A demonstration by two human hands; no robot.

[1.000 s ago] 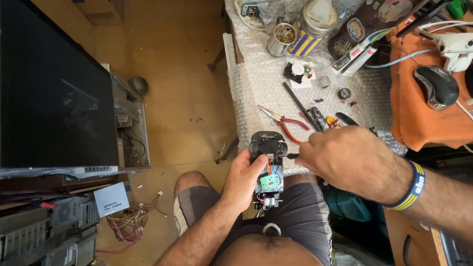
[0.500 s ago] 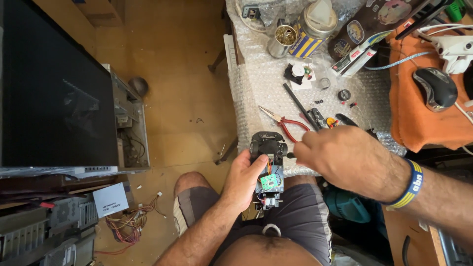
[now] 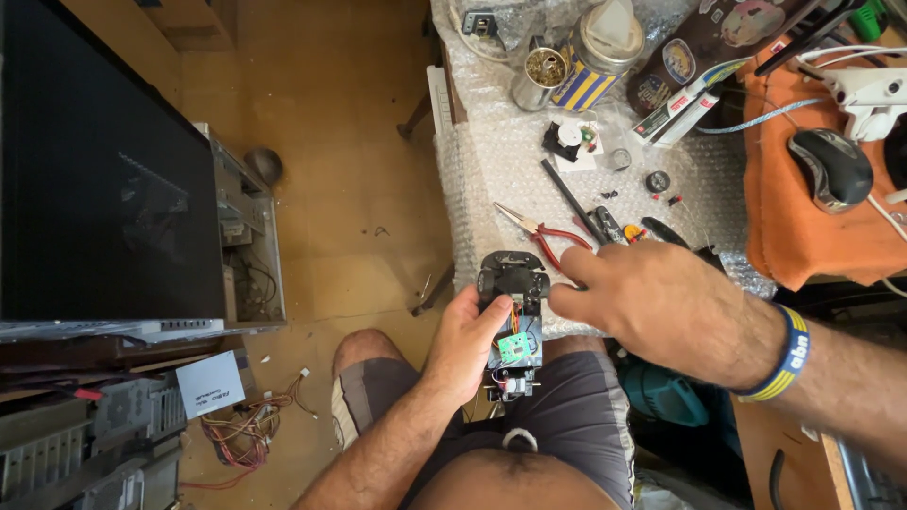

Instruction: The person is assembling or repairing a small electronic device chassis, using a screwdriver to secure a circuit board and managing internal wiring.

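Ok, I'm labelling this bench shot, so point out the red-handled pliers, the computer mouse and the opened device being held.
red-handled pliers (image 3: 546, 233), head view, on the handles near the joint.
computer mouse (image 3: 831, 168), head view, middle of its back.
opened device (image 3: 515, 321), head view, mid-body above the green circuit board.

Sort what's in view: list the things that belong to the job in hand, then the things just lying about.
In hand: opened black device with green circuit board, gripped by left hand; right hand at its top.

Lying about: red-handled pliers, computer mouse, striped can, bubble wrap.
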